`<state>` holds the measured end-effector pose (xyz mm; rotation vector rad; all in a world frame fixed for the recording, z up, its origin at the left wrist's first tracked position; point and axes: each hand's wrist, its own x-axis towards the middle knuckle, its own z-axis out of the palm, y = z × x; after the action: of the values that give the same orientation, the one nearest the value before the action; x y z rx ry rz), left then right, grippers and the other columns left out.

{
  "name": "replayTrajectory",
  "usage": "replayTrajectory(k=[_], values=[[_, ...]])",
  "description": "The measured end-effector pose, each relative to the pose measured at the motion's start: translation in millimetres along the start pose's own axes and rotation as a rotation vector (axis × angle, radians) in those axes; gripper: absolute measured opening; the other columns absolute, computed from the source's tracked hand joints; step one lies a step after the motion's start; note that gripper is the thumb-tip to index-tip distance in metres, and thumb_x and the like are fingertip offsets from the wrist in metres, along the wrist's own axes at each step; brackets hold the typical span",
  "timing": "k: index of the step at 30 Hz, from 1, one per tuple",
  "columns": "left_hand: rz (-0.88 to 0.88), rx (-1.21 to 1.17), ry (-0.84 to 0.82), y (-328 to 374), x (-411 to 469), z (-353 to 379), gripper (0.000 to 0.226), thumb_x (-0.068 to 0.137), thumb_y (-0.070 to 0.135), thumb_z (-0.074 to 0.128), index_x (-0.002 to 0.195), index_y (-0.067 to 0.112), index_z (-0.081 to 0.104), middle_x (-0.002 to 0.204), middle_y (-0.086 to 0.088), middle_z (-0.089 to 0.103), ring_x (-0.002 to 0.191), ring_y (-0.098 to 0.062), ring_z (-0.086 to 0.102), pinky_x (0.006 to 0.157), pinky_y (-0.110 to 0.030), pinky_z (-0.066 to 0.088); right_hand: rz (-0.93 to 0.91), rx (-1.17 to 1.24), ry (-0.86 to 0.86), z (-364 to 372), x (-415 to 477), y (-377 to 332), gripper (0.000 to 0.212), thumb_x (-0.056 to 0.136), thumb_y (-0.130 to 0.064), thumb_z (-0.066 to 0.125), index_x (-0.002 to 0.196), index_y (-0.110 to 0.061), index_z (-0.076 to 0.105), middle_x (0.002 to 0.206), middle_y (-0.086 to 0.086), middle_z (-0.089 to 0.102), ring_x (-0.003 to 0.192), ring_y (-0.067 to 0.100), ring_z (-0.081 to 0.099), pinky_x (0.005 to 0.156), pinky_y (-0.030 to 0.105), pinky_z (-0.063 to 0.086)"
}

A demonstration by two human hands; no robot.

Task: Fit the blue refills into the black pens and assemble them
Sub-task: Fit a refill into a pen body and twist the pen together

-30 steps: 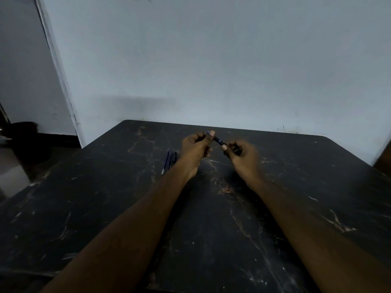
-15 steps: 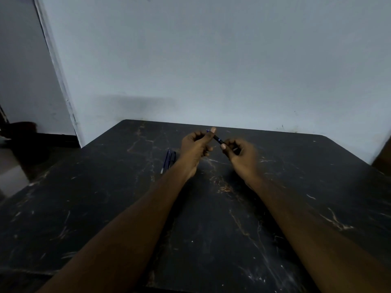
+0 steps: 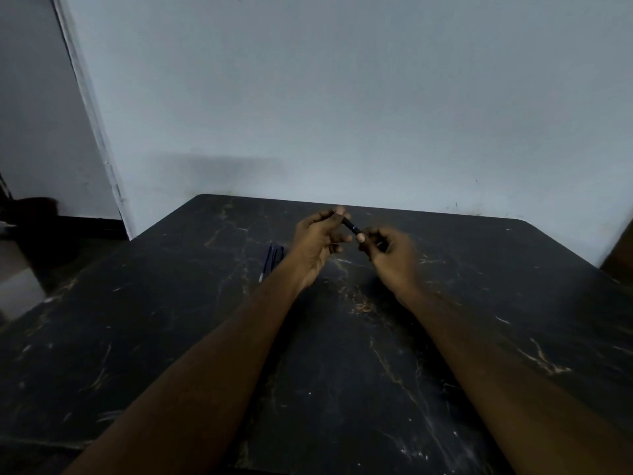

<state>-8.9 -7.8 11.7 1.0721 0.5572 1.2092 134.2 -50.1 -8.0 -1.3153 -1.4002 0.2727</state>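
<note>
Both my hands hold one black pen (image 3: 352, 226) above the far middle of the dark marble table (image 3: 171, 337). My left hand (image 3: 317, 243) pinches its upper left end between thumb and forefinger. My right hand (image 3: 390, 257) grips its lower right end, fingers curled round it. The pen slants down to the right, and only a short stretch shows between the hands. A few thin blue refills and dark pen parts (image 3: 271, 257) lie on the table just left of my left wrist.
A pale wall (image 3: 342, 97) rises directly behind the table's far edge. On the left a doorway (image 3: 34, 132) opens onto a lower floor with a dark object (image 3: 34, 207). Brown furniture (image 3: 621, 255) shows at the right edge.
The hands have barely shifted; they keep working the same pen between them, with the right thumb moving slightly along it.
</note>
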Motion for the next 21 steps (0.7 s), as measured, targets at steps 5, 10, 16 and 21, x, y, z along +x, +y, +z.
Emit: replayTrajectory(k=[5,10,16,21], values=[[0.036,0.169,0.152,-7.7,3.7,-2.0,0.019,0.085,0.03,0.074,0.084,0.014,0.064,0.077,-0.001,0.064,0.054,-0.013,0.056,0.053,-0.027,0.043,-0.001,-0.006,0.009,-0.4,-2.3,-4.6,0.006,0.086,-0.017,0.069,0.089,-0.012,0.07,0.077,-0.001,0.064,0.073,0.013,0.058,0.065,0.028,0.044],[0.029,0.156,0.129,-8.9,4.0,-5.2,0.011,0.089,0.019,0.07,0.093,0.009,0.069,0.071,-0.001,0.059,0.055,-0.009,0.052,0.057,-0.028,0.04,0.027,-0.006,-0.005,-0.8,-2.0,-5.1,0.01,0.087,-0.019,0.068,0.087,-0.01,0.071,0.079,0.006,0.07,0.07,0.015,0.061,0.065,0.028,0.046],[-0.011,0.052,0.02,-2.3,1.2,-3.8,0.015,0.093,0.006,0.061,0.104,0.012,0.069,0.1,0.0,0.072,0.061,-0.009,0.062,0.058,-0.024,0.042,0.012,-0.028,0.018,-0.2,-1.4,-3.1,0.012,0.088,-0.021,0.067,0.087,-0.01,0.071,0.078,0.002,0.069,0.066,0.006,0.058,0.061,0.026,0.044],[-0.009,0.102,0.119,-3.1,2.7,-3.4,0.015,0.085,0.025,0.074,0.089,0.015,0.064,0.084,-0.001,0.066,0.056,-0.012,0.058,0.052,-0.024,0.043,0.004,-0.033,0.037,0.6,-0.3,-0.7,0.011,0.084,-0.02,0.071,0.091,-0.012,0.072,0.081,-0.001,0.067,0.074,0.011,0.06,0.066,0.029,0.046]])
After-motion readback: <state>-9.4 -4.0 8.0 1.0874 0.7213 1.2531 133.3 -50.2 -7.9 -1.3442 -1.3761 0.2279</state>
